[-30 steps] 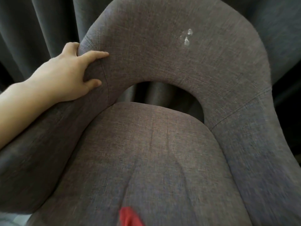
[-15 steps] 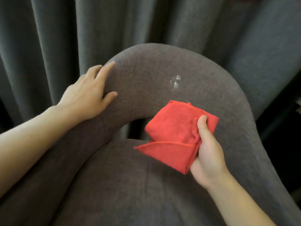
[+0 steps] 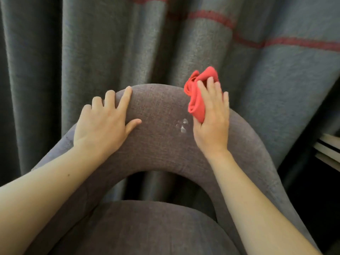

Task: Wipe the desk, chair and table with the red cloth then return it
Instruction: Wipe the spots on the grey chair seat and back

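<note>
A: Where is the bunched red microfibre cloth (image 3: 197, 100) right now?

B: It sits under the right hand (image 3: 211, 122), pressed onto the top right of the curved backrest of the grey-brown fabric armchair (image 3: 158, 144). The fingers (image 3: 211, 85) lie spread over it and the thumb tucks under its lower fold, so that hand is closed around the cloth. Part of the cloth sticks up past the rim of the backrest.

A: And the left hand (image 3: 104, 122)?

B: Flat and released, holding nothing. Its palm rests on the upper left of the backrest, fingers draped over the rim, thumb pointing inward. I'd judge it is steadying the chair.

A: What should the wipe aim at?

B: The small cluster of whitish spots (image 3: 182, 126) on the fabric, just beside the right hand's thumb. The cloth is near them but not yet on them. In my view the best move is to slide the cloth down and leftward across the spots with firm, even pressure, keeping a flat pad of cloth under the palm, not a loose wad. Woven upholstery tends to hold residue in the weave, so short repeated passes likely beat one long sweep. The left hand should keep bracing, or the chair could shift.

A: Any brand, label or writing?

B: None that I can read. The cloth shows no tag, the chair no label. Behind it hangs a grey pleated curtain (image 3: 92, 52) with a red stripe (image 3: 211, 17) across it, but that is pattern, not lettering.
</note>
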`<move>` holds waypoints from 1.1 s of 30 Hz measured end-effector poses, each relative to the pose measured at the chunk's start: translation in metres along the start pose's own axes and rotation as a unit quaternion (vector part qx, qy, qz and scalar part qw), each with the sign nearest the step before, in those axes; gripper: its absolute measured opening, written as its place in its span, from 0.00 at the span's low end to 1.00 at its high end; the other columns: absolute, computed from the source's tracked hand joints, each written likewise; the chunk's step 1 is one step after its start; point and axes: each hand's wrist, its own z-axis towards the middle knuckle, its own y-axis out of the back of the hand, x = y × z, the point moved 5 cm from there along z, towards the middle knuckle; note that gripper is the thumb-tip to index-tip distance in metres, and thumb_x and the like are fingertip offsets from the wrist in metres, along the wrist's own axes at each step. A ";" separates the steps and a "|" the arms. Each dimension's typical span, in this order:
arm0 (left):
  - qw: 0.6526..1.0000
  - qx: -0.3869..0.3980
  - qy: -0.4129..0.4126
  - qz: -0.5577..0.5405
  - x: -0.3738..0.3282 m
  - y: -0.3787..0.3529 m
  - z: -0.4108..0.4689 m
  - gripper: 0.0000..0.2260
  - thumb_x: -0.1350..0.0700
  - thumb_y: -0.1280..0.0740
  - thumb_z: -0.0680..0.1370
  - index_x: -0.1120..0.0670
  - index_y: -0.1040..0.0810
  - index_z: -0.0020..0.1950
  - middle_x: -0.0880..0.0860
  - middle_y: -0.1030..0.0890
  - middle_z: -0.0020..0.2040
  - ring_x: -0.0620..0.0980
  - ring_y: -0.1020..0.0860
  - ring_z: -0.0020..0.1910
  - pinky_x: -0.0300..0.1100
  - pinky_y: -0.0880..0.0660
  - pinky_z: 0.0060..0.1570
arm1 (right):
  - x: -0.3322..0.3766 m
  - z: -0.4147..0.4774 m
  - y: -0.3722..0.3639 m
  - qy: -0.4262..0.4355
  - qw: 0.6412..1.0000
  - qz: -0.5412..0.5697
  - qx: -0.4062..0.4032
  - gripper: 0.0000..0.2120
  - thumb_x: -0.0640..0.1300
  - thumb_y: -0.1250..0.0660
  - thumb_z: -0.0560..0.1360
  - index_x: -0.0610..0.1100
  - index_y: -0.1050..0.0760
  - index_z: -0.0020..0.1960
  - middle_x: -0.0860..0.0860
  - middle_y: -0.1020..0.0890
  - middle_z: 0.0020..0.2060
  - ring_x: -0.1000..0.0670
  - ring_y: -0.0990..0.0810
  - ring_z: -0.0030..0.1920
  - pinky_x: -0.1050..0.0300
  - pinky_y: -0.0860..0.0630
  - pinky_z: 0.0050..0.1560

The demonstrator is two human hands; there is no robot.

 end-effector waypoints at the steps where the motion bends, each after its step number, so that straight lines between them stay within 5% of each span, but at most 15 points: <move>1: 1.000 -0.001 -0.002 0.007 0.000 -0.001 -0.001 0.37 0.35 0.43 0.79 0.56 0.43 0.80 0.66 0.27 0.60 0.66 0.25 0.43 0.51 0.37 0.34 | -0.005 -0.004 -0.016 0.012 0.997 -0.042 0.058 0.32 0.40 0.35 0.73 0.43 0.34 0.77 0.41 0.35 0.77 0.39 0.40 0.78 0.40 0.50 0.78; 4: 1.000 -0.007 -0.010 0.028 -0.001 -0.003 -0.001 0.37 0.36 0.42 0.78 0.57 0.43 0.80 0.67 0.27 0.57 0.65 0.27 0.41 0.51 0.39 0.32 | -0.012 -0.021 -0.050 0.010 0.986 -0.104 0.131 0.28 0.40 0.34 0.77 0.44 0.33 0.76 0.42 0.34 0.77 0.38 0.39 0.78 0.38 0.50 0.78; 11: 0.999 -0.003 -0.011 0.033 -0.001 -0.005 -0.002 0.38 0.36 0.42 0.78 0.58 0.44 0.80 0.68 0.28 0.57 0.65 0.27 0.41 0.50 0.40 0.33 | -0.010 -0.038 -0.063 0.015 0.994 -0.088 0.066 0.24 0.42 0.36 0.76 0.39 0.27 0.72 0.40 0.27 0.72 0.36 0.33 0.75 0.34 0.43 0.76; 18: 1.000 -0.004 -0.010 0.011 -0.001 -0.008 -0.002 0.38 0.36 0.38 0.77 0.57 0.42 0.80 0.69 0.28 0.56 0.65 0.27 0.42 0.51 0.40 0.33 | -0.008 -0.104 -0.073 0.065 0.986 -0.091 0.122 0.27 0.43 0.39 0.72 0.39 0.25 0.70 0.42 0.25 0.71 0.35 0.31 0.74 0.30 0.41 0.73; 22: 1.000 -0.005 -0.015 -0.006 0.001 -0.007 -0.001 0.38 0.37 0.38 0.77 0.57 0.41 0.80 0.69 0.28 0.57 0.66 0.27 0.43 0.53 0.39 0.34 | 0.011 -0.141 -0.065 0.073 0.979 -0.066 0.180 0.25 0.43 0.37 0.70 0.41 0.21 0.66 0.46 0.17 0.64 0.41 0.22 0.67 0.37 0.36 0.69; 24: 1.000 -0.007 -0.013 -0.011 0.001 -0.006 -0.001 0.37 0.38 0.38 0.77 0.57 0.41 0.80 0.69 0.28 0.57 0.66 0.27 0.43 0.53 0.38 0.34 | 0.014 -0.152 -0.050 -0.024 0.983 0.051 0.172 0.16 0.47 0.35 0.74 0.50 0.18 0.60 0.58 0.13 0.48 0.50 0.14 0.52 0.52 0.29 0.62; 26: 1.000 -0.007 -0.011 -0.009 0.002 -0.005 -0.002 0.37 0.38 0.38 0.77 0.57 0.41 0.80 0.69 0.28 0.57 0.66 0.27 0.42 0.52 0.39 0.34 | 0.007 -0.148 -0.035 -0.243 0.935 0.224 0.128 0.12 0.60 0.38 0.77 0.58 0.18 0.51 0.69 0.16 0.36 0.59 0.15 0.39 0.61 0.20 0.49; 29: 1.000 -0.006 -0.009 -0.004 0.002 -0.006 -0.002 0.37 0.38 0.38 0.77 0.57 0.42 0.80 0.68 0.29 0.57 0.65 0.28 0.43 0.52 0.40 0.34 | -0.018 -0.132 -0.024 -0.494 0.778 0.389 0.003 0.19 0.57 0.36 0.80 0.44 0.16 0.43 0.53 0.12 0.39 0.51 0.14 0.42 0.49 0.17 0.51; 31: 1.000 -0.007 -0.011 -0.003 0.002 -0.006 -0.002 0.37 0.38 0.38 0.78 0.57 0.42 0.80 0.68 0.29 0.57 0.65 0.27 0.43 0.52 0.40 0.34 | -0.028 -0.104 -0.008 -0.555 0.699 0.445 -0.071 0.19 0.54 0.36 0.81 0.40 0.19 0.45 0.49 0.11 0.38 0.49 0.13 0.42 0.47 0.17 0.49; 33: 1.000 -0.008 -0.012 -0.004 0.001 -0.006 -0.002 0.37 0.38 0.38 0.78 0.57 0.42 0.80 0.69 0.29 0.57 0.65 0.27 0.43 0.52 0.40 0.34 | -0.034 -0.070 0.014 -0.526 0.708 0.452 -0.132 0.18 0.56 0.36 0.81 0.42 0.20 0.44 0.54 0.12 0.35 0.54 0.13 0.40 0.53 0.18 0.45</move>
